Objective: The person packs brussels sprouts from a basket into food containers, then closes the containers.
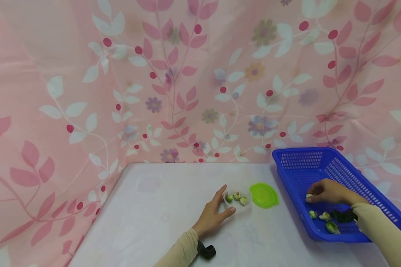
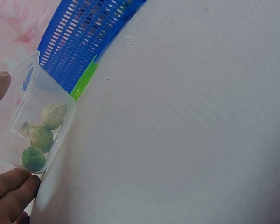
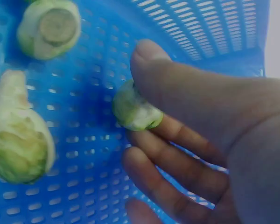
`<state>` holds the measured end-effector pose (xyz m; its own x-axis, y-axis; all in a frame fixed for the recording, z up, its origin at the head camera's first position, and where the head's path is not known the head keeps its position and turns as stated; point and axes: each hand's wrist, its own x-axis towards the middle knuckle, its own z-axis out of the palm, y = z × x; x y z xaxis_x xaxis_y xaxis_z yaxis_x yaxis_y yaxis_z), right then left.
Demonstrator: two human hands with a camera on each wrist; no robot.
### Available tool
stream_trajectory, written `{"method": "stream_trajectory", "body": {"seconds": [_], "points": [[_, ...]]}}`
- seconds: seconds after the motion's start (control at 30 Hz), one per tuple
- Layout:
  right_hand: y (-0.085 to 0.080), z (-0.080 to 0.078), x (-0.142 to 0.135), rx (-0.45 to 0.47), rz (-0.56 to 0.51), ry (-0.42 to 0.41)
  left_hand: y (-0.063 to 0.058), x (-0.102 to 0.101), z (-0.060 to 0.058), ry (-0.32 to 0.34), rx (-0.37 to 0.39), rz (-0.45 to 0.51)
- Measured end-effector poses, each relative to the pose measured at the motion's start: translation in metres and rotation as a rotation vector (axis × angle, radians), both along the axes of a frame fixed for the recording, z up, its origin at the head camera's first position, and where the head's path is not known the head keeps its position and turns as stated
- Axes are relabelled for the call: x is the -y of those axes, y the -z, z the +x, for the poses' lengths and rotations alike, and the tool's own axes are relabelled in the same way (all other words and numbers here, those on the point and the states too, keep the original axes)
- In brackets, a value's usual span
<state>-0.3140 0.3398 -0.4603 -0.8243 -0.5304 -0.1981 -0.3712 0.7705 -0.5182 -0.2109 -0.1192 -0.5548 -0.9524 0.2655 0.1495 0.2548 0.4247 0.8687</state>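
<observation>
My right hand [image 1: 327,192] is inside the blue basket [image 1: 287,196] and pinches a Brussels sprout [image 3: 137,109] between thumb and fingers. Several other sprouts lie on the basket's floor, among them a pale one [image 3: 22,147] with a long stem and a green one [image 1: 332,227]. On the table, my left hand [image 1: 214,215] is beside a clear plastic container [image 2: 60,100], thumb and fingers spread along its sides. Fingertips touch or nearly touch its wall in the left wrist view. Three sprouts [image 1: 237,195] sit inside this container.
A bright green lid [image 1: 264,195] lies flat on the white table [image 1: 147,215] between container and basket. Black wrist devices [image 1: 206,250] are on both wrists. A pink floral curtain [image 1: 187,92] hangs behind the table and along its left side.
</observation>
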Motion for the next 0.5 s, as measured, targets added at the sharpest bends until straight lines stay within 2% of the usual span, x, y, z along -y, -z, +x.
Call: {"method": "stream_trajectory", "body": {"seconds": [0.23,0.5], "points": [[-0.0031,0.0030,0.0031,-0.070,-0.034,0.082,0.0002,0.0001,-0.0003,-0.002,0.000,-0.001],[-0.0042,0.0032,0.0086,-0.241,-0.067,0.133,0.0006,0.0005,0.0000,0.002,0.003,0.006]]}}
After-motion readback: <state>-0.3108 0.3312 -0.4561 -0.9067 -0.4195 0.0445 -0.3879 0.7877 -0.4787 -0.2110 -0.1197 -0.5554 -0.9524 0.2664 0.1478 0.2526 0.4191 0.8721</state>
